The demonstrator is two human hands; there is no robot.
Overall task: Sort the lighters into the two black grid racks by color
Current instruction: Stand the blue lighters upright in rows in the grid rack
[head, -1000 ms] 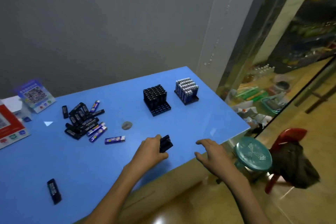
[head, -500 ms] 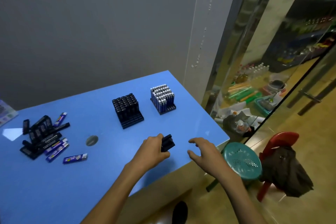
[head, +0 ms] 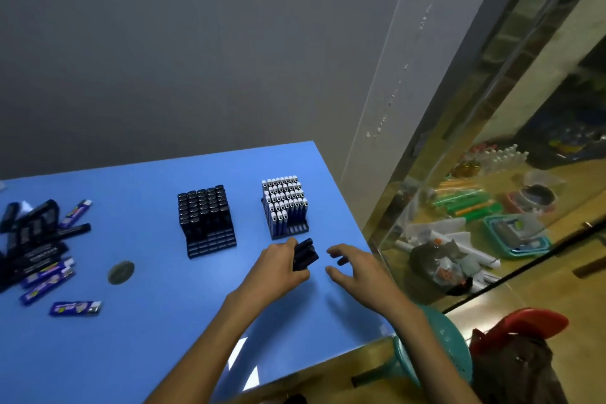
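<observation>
Head view. White lettering is seen on the black lighters in the pile [head: 36,239] at the left edge of the frame, and printed labels on the blue lighters there, but none of it can be read; the lone blue lighter [head: 76,308] at lower left carries a colourful label, also too blurred to read.

A bundle of black lighters [head: 305,254] is clasped in the left hand [head: 278,269] at centre frame, just in front of the right rack [head: 284,207]. That rack is filled with blue, white-capped lighters except for its front row of cells. The left rack [head: 206,220], at centre, is loaded with black lighters at the back, while its front rows are seen bare. The right hand [head: 357,269] is held released just right of the bundle, fingers spread and curved, nothing in its grip.

The worktop [head: 157,321] is smooth and bright blue, with a grey round spot [head: 121,271] left of centre. A plain grey wall is seen behind, a white pillar at upper right, a glass panel and a cluttered floor at right, and a teal stool [head: 449,351] and red chair [head: 524,325] at lower right.
</observation>
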